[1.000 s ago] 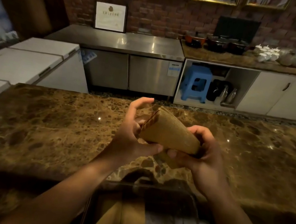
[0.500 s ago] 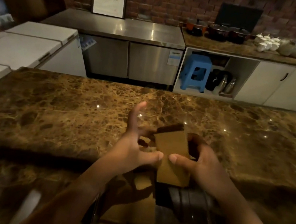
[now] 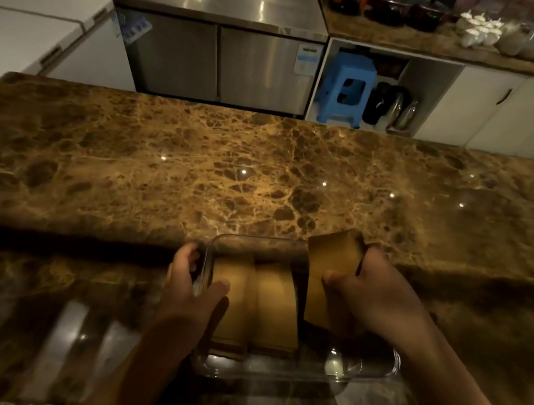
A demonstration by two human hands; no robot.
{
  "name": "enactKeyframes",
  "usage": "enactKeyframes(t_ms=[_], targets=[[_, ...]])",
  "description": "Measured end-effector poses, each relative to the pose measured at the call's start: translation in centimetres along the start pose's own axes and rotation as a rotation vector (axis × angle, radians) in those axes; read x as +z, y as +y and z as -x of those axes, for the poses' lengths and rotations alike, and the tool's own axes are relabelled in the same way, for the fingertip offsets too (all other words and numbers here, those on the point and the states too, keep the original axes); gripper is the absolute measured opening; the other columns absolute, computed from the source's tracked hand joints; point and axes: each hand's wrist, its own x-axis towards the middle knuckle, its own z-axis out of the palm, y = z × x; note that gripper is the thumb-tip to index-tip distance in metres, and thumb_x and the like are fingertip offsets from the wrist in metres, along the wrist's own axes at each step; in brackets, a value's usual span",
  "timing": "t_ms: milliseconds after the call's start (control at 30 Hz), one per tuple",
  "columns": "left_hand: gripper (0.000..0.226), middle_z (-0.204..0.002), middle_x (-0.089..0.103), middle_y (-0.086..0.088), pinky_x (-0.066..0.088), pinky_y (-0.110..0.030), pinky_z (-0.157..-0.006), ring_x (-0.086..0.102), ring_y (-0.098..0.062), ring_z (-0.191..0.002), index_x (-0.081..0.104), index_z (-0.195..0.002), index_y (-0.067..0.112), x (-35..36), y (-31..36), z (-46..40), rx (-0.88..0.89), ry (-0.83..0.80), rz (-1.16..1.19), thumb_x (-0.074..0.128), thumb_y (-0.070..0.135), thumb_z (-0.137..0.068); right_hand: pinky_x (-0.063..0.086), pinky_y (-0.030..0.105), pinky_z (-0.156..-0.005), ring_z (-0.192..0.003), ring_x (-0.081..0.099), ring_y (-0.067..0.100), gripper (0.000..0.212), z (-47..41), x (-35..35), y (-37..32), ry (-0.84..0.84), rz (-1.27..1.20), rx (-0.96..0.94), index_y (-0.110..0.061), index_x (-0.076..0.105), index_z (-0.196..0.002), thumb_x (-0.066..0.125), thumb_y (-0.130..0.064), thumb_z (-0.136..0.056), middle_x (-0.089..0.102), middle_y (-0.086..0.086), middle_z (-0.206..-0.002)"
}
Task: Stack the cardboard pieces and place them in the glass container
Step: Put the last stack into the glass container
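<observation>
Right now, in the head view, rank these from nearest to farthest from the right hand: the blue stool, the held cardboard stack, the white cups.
1. Cardboard stack, gripped in the right hand.
2. Blue stool, under the far counter.
3. White cups, back right counter.

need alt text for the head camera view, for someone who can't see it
A person's right hand lowers a stack of cardboard pieces into a glass container on a brown marble counter, beside two stacks already inside. The left hand grips the container's left rim.
</observation>
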Motion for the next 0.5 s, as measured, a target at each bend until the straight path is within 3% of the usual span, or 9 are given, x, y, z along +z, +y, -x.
enactKeyframes(t_ms=[167, 233, 300, 400, 500], targets=[[0.063, -0.138, 0.057, -0.007, 0.047, -0.058, -0.104, 0.056, -0.028, -0.124, 0.041, -0.146, 0.027, 0.2, -0.2, 0.2, -0.106, -0.064, 0.143, 0.069, 0.021, -0.089, 0.056, 0.048, -0.086, -0.097, 0.065, 0.024, 0.057, 0.7, -0.2, 0.0, -0.121, 0.062, 0.072, -0.019, 0.049, -0.13, 0.067, -0.042, -0.08, 0.066, 0.004, -0.107], [0.058, -0.137, 0.058, -0.009, 0.047, -0.059, -0.104, 0.057, -0.029, -0.124, 0.042, -0.146, 0.026, 0.2, -0.3, 0.2, -0.116, -0.081, 0.152, 0.065, 0.013, -0.094, 0.055, 0.04, -0.075, -0.092, 0.063, 0.021, 0.056, 0.5, 0.5, -0.1, -0.126, 0.132, 0.085, -0.017, 0.043, -0.134, 0.063, -0.037, -0.086, 0.064, 0.002, -0.104], [0.062, -0.14, 0.057, -0.009, 0.047, -0.059, -0.104, 0.056, -0.03, -0.126, 0.042, -0.146, 0.028, 0.4, -0.2, 0.3, -0.109, -0.087, 0.127, 0.068, 0.022, -0.089, 0.046, 0.033, -0.064, -0.094, 0.06, 0.021, 0.054, 0.0, 1.5, -0.3, -0.118, 0.222, 0.087, -0.013, 0.039, -0.138, 0.058, -0.034, -0.092, 0.062, 0.002, -0.106], [0.077, -0.141, 0.058, -0.003, 0.047, -0.057, -0.105, 0.057, -0.027, -0.127, 0.04, -0.146, 0.034, 0.3, 0.1, 0.4, -0.078, -0.099, 0.073, 0.064, 0.042, -0.073, 0.046, 0.036, -0.082, -0.113, 0.057, 0.03, 0.057, -0.9, 2.8, 0.0, -0.212, 0.165, 0.138, -0.008, 0.04, -0.141, 0.057, -0.033, -0.093, 0.059, 0.013, -0.126], [0.082, -0.145, 0.054, 0.002, 0.047, -0.055, -0.106, 0.054, -0.023, -0.13, 0.036, -0.147, 0.04, 0.1, -0.1, 0.4, -0.051, -0.12, 0.048, 0.064, 0.052, -0.071, 0.051, 0.051, -0.094, -0.105, 0.061, 0.032, 0.039, -1.3, 3.0, 0.9, -0.23, -0.075, 0.204, -0.013, 0.058, -0.118, 0.065, -0.028, -0.083, 0.064, 0.015, -0.114]])
